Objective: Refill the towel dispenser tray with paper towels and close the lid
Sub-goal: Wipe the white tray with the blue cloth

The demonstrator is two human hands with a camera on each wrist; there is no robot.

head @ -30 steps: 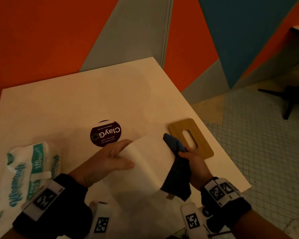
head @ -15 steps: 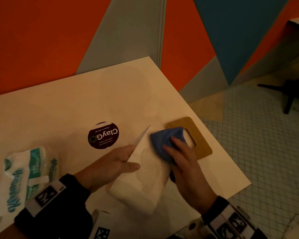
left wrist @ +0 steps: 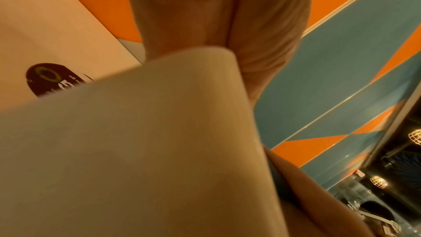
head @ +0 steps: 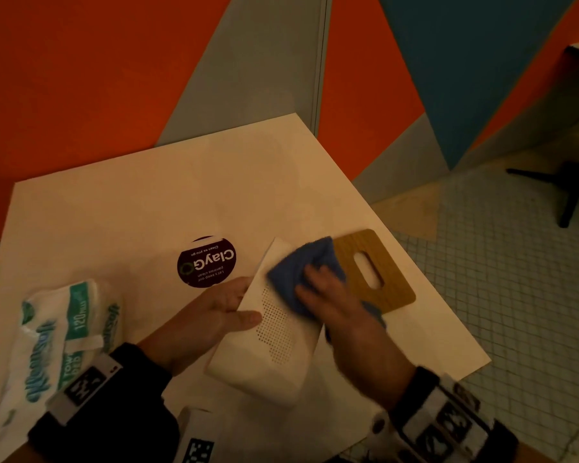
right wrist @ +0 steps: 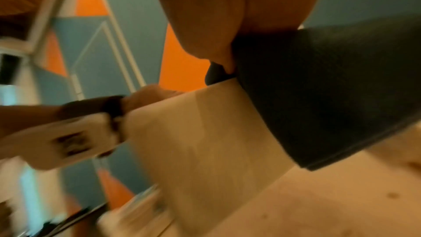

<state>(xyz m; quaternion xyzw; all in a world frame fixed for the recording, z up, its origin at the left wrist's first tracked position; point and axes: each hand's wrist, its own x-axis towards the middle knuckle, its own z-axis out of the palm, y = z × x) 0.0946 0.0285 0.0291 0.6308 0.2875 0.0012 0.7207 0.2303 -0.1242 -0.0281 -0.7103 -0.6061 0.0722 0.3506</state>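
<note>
A white dispenser tray (head: 274, 349) with a patch of small holes is held tilted above the table. My left hand (head: 244, 304) grips its left edge, thumb on the dotted face and fingers behind. My right hand (head: 310, 282) presses a blue cloth (head: 298, 262) flat against the tray's upper right part. The wooden lid (head: 381, 282) with a slot lies flat on the table just right of the cloth. A pack of paper towels (head: 47, 335) lies at the left. Close up, the tray (left wrist: 136, 151) fills the left wrist view, while the cloth (right wrist: 330, 88) lies over the tray (right wrist: 205, 142) in the right wrist view.
The white table (head: 147, 212) carries a dark round sticker (head: 206, 262) near its middle. An orange, grey and blue wall stands behind it. Tiled floor (head: 515, 295) lies past the table's right edge, with a dark stand foot (head: 569, 195) on it.
The tray turned so its dotted face shows. My right hand went from gripping the hanging cloth to laying it on the tray, then slid it up and left over the face.
</note>
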